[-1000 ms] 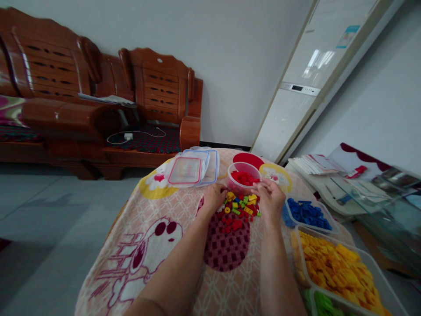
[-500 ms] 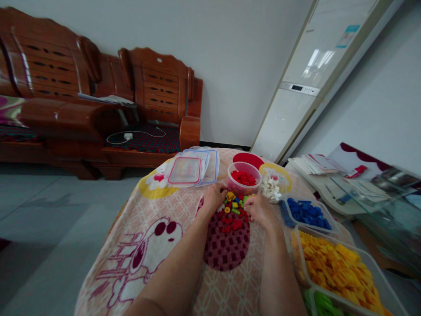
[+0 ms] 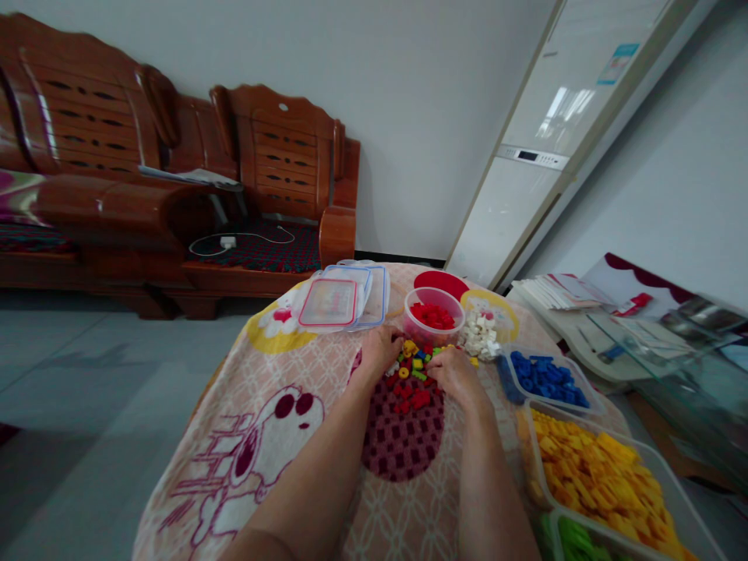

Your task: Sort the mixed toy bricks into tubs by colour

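Note:
Mixed small blocks, red, yellow, green and blue [image 3: 414, 369], lie on the patterned tablecloth [image 3: 403, 499] between my two hands. My left hand [image 3: 381, 351] rests at the left edge of this pile, fingers curled; whether anything is in them is hidden. On the pile's right side my right hand [image 3: 454, 372] has its fingertips down among the pieces, and what they touch is too small to make out. Just behind stands a round clear tub [image 3: 435, 336] with red blocks [image 3: 432, 315]. White blocks [image 3: 481, 335] are heaped right of it.
Open containers of blue blocks [image 3: 549, 380], yellow blocks [image 3: 601, 475] and green blocks [image 3: 578, 541] line the right side. Clear lids [image 3: 330, 302] are stacked at the back left, and a red round lid [image 3: 441, 284] lies behind the tub.
My right hand has shifted slightly left over the pile. A yellow piece now shows beside the white heap, behind that hand. My left hand has stayed in place.

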Demonstrator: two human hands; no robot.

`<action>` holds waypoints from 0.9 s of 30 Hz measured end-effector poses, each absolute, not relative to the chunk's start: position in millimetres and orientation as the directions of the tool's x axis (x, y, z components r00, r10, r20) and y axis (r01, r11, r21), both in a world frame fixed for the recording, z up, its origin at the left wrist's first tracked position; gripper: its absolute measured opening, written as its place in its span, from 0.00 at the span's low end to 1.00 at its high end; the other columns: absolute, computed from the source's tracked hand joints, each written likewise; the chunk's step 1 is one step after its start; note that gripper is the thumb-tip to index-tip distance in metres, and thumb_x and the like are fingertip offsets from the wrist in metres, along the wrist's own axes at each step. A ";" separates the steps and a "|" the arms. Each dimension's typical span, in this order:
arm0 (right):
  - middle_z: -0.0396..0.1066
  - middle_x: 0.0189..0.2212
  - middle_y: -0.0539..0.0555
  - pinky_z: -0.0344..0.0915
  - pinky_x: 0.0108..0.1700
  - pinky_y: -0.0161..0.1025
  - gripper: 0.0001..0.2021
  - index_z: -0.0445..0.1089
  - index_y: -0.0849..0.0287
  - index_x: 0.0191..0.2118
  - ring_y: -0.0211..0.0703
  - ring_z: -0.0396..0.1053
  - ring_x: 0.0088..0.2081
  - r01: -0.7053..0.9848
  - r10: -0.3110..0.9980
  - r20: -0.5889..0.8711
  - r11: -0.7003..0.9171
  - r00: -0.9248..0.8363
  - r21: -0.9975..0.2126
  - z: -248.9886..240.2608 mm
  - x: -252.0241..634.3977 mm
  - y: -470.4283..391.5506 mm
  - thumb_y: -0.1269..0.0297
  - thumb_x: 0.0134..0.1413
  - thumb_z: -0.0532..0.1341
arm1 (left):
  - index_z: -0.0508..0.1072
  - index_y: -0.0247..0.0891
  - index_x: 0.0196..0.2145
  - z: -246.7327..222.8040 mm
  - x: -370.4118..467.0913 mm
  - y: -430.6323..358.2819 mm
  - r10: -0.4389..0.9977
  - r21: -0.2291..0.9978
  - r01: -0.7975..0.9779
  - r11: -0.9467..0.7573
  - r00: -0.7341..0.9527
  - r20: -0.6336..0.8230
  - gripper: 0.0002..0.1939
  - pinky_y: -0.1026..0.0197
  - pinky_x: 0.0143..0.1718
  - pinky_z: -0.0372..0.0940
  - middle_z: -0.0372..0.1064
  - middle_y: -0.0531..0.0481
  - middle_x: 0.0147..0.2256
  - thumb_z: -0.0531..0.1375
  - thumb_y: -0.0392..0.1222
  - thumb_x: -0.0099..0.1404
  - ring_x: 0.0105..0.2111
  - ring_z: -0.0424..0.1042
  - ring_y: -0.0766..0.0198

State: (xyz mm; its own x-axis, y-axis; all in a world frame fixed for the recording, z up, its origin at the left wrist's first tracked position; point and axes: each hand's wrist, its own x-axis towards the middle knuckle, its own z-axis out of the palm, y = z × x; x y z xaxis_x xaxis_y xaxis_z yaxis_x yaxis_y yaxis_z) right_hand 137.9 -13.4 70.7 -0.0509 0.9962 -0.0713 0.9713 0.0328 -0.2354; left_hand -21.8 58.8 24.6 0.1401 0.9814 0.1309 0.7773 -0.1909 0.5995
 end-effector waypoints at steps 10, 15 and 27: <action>0.77 0.39 0.64 0.62 0.42 0.36 0.12 0.79 0.61 0.35 0.49 0.73 0.45 0.998 0.994 -0.106 -0.021 0.014 -0.063 68.0 120.5 -9.6 0.73 0.51 0.57 | 0.80 0.43 0.42 27.4 -21.4 58.0 0.986 0.609 0.776 -0.165 0.130 0.102 0.14 0.62 0.42 0.65 0.78 0.48 0.40 0.57 0.42 0.63 0.40 0.74 0.60; 0.77 0.39 0.63 0.63 0.41 0.36 0.12 0.79 0.62 0.34 0.49 0.74 0.44 0.996 0.995 -0.097 -0.013 0.004 -0.086 66.7 121.6 -8.8 0.74 0.48 0.58 | 0.80 0.43 0.42 26.8 -21.5 57.8 0.984 0.602 0.778 -0.179 0.134 0.119 0.14 0.62 0.42 0.65 0.78 0.47 0.40 0.57 0.41 0.63 0.40 0.75 0.60; 0.68 0.17 0.47 0.63 0.19 0.31 0.05 0.68 0.61 0.29 0.38 0.68 0.17 0.392 0.994 -0.020 -0.061 0.107 -0.918 69.9 138.6 -8.7 0.66 0.42 0.60 | 0.80 0.41 0.41 25.6 -21.8 58.4 0.980 0.594 0.780 -0.198 0.145 0.136 0.14 0.62 0.41 0.65 0.78 0.47 0.40 0.57 0.41 0.62 0.39 0.75 0.59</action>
